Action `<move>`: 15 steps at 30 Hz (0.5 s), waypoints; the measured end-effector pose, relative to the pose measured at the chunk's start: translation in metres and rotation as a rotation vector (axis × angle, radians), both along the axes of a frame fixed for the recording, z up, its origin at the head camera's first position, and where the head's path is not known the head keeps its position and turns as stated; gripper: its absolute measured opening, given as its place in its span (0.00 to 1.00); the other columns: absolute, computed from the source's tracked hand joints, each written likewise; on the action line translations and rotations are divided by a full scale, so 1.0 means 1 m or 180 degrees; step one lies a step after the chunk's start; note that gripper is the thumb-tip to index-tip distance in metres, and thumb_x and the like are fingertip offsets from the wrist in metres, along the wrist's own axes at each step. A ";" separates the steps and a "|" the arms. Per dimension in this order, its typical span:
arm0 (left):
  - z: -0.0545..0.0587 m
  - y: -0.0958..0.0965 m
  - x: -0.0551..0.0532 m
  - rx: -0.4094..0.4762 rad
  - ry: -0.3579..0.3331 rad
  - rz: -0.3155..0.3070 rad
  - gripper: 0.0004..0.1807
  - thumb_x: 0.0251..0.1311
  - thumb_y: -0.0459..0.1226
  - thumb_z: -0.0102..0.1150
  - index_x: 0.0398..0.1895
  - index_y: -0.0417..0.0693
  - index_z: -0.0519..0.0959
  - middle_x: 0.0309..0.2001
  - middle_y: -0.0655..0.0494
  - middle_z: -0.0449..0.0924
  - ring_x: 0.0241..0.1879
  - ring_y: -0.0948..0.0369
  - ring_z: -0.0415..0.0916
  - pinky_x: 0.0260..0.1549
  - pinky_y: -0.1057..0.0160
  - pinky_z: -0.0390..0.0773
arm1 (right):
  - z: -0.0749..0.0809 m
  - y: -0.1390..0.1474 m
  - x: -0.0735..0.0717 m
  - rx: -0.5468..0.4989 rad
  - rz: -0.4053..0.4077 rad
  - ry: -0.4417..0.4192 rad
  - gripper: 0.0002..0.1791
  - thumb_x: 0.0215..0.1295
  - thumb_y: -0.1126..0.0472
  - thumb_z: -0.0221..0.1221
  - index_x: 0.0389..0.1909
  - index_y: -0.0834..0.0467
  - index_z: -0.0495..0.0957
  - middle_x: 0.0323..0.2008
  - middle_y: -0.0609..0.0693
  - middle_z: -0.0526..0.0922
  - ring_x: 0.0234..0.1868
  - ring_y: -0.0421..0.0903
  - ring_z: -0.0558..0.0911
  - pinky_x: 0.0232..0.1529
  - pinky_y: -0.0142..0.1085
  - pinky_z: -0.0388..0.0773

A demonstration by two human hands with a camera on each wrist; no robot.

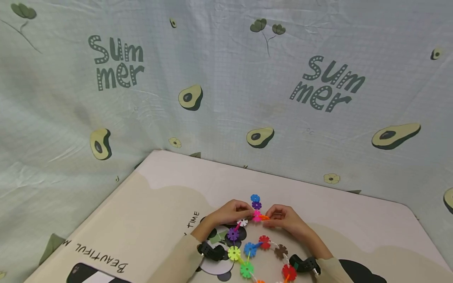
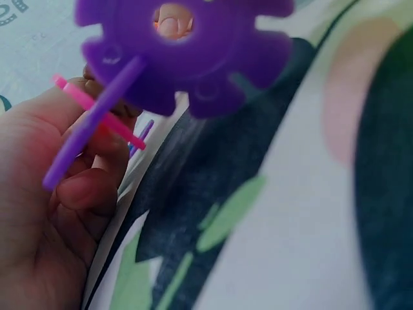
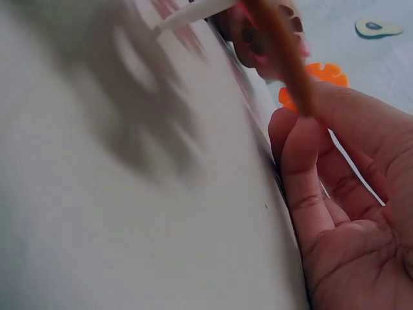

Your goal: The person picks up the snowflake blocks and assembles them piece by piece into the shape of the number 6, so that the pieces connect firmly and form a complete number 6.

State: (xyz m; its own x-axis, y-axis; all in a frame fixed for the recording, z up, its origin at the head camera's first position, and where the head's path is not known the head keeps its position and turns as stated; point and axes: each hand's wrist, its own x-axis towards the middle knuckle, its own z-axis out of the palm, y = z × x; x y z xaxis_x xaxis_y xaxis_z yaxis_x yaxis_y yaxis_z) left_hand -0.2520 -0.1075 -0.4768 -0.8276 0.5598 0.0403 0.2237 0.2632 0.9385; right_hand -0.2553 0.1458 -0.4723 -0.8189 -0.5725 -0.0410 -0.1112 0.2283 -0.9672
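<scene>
A chain of colourful notched plastic snowflake discs lies in a loop on the table, seen in the head view. At its far side my left hand (image 1: 233,212) pinches a pink snowflake disc (image 1: 257,216). Facing it, my right hand (image 1: 286,221) grips an orange snowflake disc (image 1: 264,217) by its edge, against the pink one. Whether the two are slotted together cannot be told. Beyond the pink disc stick out a purple disc (image 1: 256,205) and a blue disc (image 1: 255,198). A large purple disc (image 2: 193,58) partly hides the left fingers in the left wrist view.
Nearer me the loop runs through a yellow disc (image 1: 234,253), a green disc (image 1: 246,269), a blue disc (image 1: 250,249), a brown disc (image 1: 281,251) and red ones. The printed tabletop (image 1: 170,177) meets a hanging avocado-patterned cloth (image 1: 226,118) at the back.
</scene>
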 end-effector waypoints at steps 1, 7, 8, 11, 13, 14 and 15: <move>-0.001 0.000 0.000 0.0006 0.0006 0.0007 0.12 0.69 0.37 0.54 0.44 0.36 0.83 0.32 0.57 0.80 0.24 0.68 0.66 0.25 0.71 0.68 | 0.000 -0.001 -0.001 0.0006 0.0030 0.0033 0.12 0.60 0.62 0.67 0.36 0.66 0.76 0.32 0.48 0.81 0.31 0.40 0.81 0.37 0.32 0.80; -0.001 0.001 -0.001 0.0015 0.0079 0.0007 0.10 0.68 0.35 0.56 0.41 0.36 0.83 0.32 0.54 0.82 0.29 0.70 0.71 0.33 0.72 0.73 | 0.001 -0.003 -0.007 0.0045 0.0335 0.0227 0.13 0.58 0.66 0.67 0.39 0.69 0.77 0.33 0.49 0.81 0.34 0.39 0.79 0.38 0.30 0.78; 0.000 0.001 -0.001 0.0018 0.0078 0.0011 0.10 0.68 0.35 0.56 0.40 0.36 0.82 0.32 0.55 0.82 0.28 0.69 0.71 0.33 0.72 0.73 | 0.001 -0.003 -0.008 0.0034 0.0411 0.0242 0.13 0.58 0.67 0.67 0.40 0.70 0.77 0.34 0.50 0.81 0.34 0.39 0.79 0.37 0.29 0.77; 0.000 0.001 -0.002 0.0056 0.0032 0.0025 0.10 0.68 0.35 0.56 0.39 0.35 0.82 0.30 0.57 0.80 0.27 0.69 0.70 0.32 0.71 0.72 | 0.003 -0.001 -0.011 -0.0015 0.0623 0.0236 0.15 0.56 0.70 0.66 0.42 0.72 0.75 0.35 0.52 0.81 0.34 0.38 0.79 0.36 0.29 0.78; 0.001 0.000 -0.002 0.0079 0.0014 0.0029 0.10 0.68 0.35 0.55 0.39 0.35 0.81 0.29 0.59 0.78 0.27 0.69 0.70 0.31 0.71 0.72 | 0.003 0.000 -0.012 -0.0040 0.0713 0.0231 0.15 0.57 0.72 0.65 0.43 0.73 0.75 0.35 0.52 0.81 0.35 0.38 0.80 0.36 0.29 0.78; 0.001 -0.001 -0.002 0.0089 0.0007 0.0030 0.10 0.68 0.35 0.55 0.38 0.35 0.81 0.29 0.60 0.78 0.27 0.69 0.70 0.31 0.71 0.72 | 0.004 0.000 -0.013 -0.0024 0.0716 0.0244 0.14 0.58 0.71 0.64 0.43 0.73 0.75 0.35 0.51 0.81 0.35 0.38 0.80 0.37 0.29 0.79; 0.001 -0.001 -0.002 0.0098 0.0002 0.0032 0.11 0.68 0.35 0.55 0.38 0.35 0.81 0.28 0.60 0.77 0.27 0.69 0.70 0.31 0.71 0.72 | 0.004 -0.001 -0.013 -0.0002 0.0695 0.0260 0.13 0.59 0.71 0.63 0.43 0.73 0.75 0.35 0.51 0.81 0.34 0.38 0.79 0.36 0.29 0.79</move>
State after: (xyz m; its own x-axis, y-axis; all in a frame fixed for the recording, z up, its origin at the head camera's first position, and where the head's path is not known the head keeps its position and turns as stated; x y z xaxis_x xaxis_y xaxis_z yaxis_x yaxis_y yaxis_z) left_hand -0.2537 -0.1088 -0.4763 -0.8332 0.5499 0.0579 0.2218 0.2364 0.9460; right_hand -0.2685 0.1449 -0.4684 -0.6762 -0.7365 0.0207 -0.2356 0.1895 -0.9532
